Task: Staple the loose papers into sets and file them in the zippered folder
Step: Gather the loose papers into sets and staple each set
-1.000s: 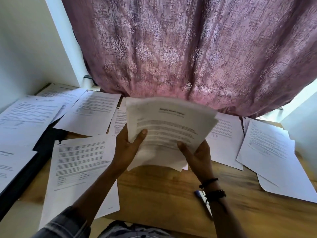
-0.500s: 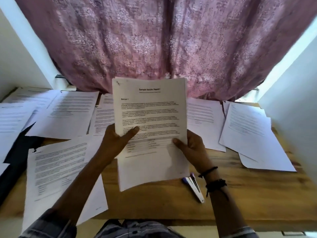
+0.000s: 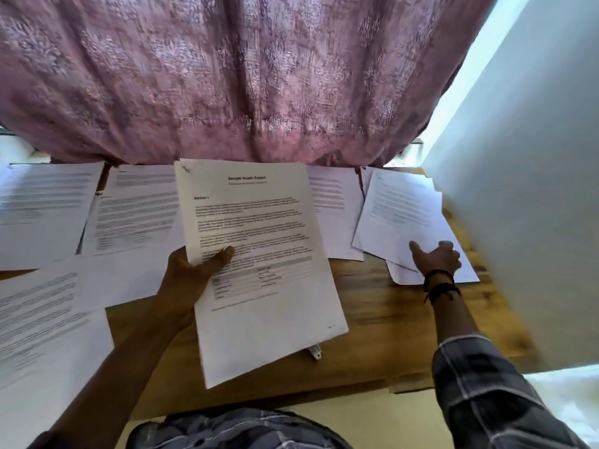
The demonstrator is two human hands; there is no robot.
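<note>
Far left: loose white printed sheets (image 3: 42, 215) lie flat and overlapping on a wooden table (image 3: 382, 312), warm brown with visible grain. Nearer the viewer a further sheet (image 3: 48, 319) overhangs the table's front edge. Text on these is blurred and unreadable.

Left of centre: the left hand (image 3: 191, 280) pinches a stapled set (image 3: 259, 264) at its left edge, thumb on top, fingers beneath. The set is held above the table, tilted slightly clockwise, crisp white and rectangular, with a dark mark at the top-left corner that appears to be a staple. Its heading reads "Sample Health Report", then "Section 1", blocks of text and a small table with a grey band.

Under the set's lower right corner a small white tip of a stapler (image 3: 315, 351) shows; the rest is hidden.

Right: the right hand (image 3: 436, 259), black bands at the wrist and a plaid sleeve (image 3: 486, 393) behind it, rests palm down on a right-hand pile of sheets (image 3: 405, 222), fingers spread, gripping nothing.

Behind all hangs a mauve patterned curtain (image 3: 243, 76), gathered in folds.

Half a second ago both hands held the set; the right has since let go and moved to the pile.
</note>
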